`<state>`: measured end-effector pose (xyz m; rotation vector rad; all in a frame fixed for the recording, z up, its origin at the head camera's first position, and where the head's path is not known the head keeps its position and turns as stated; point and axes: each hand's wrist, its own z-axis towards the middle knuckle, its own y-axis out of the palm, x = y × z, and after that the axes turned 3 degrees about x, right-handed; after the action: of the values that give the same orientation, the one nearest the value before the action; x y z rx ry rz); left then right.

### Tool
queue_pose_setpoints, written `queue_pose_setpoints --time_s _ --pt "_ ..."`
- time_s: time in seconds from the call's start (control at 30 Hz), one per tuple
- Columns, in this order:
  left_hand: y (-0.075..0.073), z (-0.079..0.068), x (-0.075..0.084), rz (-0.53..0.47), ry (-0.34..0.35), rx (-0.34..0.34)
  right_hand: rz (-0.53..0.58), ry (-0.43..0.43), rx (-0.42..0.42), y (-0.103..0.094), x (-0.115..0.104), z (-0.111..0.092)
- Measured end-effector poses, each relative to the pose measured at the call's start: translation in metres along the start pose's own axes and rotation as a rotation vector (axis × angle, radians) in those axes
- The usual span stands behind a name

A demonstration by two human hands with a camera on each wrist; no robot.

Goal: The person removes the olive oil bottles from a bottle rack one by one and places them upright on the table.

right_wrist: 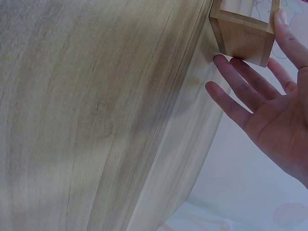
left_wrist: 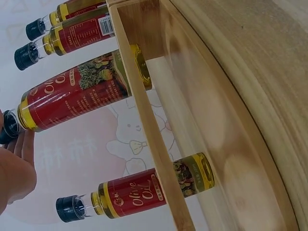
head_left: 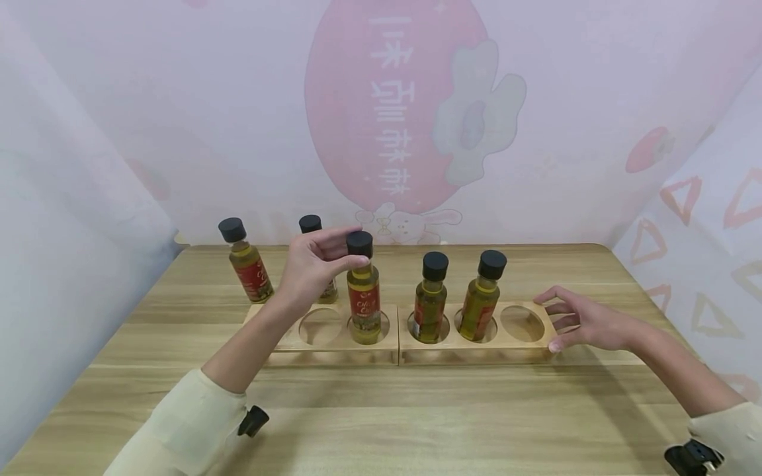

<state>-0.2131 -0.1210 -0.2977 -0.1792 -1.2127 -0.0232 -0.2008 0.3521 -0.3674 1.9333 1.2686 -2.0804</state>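
My left hand (head_left: 315, 264) holds an olive oil bottle (head_left: 364, 301) by its black cap, thumb in front and fingers behind. The bottle's base is within the right hole of the left wooden rack (head_left: 286, 340); in the left wrist view the held bottle (left_wrist: 77, 91) has its base just past the rack's top board. At the far right, my right hand (head_left: 586, 320) grips the end of the right wooden rack (head_left: 449, 350), thumb at the front corner and index finger at the back. The right wrist view shows the other fingers (right_wrist: 240, 86) spread near the rack's end face.
Two olive oil bottles, one (head_left: 432, 301) left of the other (head_left: 479, 301), sit in the right rack, beside its vacant right hole. Behind the left rack stand another bottle (head_left: 247, 264) and one (head_left: 310, 225) partly hidden by my left hand. A patterned cloth (head_left: 238, 119) hangs behind the table (head_left: 381, 410).
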Motion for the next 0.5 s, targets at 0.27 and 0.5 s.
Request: queue_pose_setpoints --time_s 0.27,0.5 --pt "0.0029 0.0033 0.0015 -0.005 0.015 0.005 -0.014 -0.004 0.0 -0.0002 -0.0001 0.0002" --pt "0.0029 0.006 0.004 -0.003 0.033 0.014 -0.024 -0.003 0.0 -0.0001 -0.0016 0.0002"
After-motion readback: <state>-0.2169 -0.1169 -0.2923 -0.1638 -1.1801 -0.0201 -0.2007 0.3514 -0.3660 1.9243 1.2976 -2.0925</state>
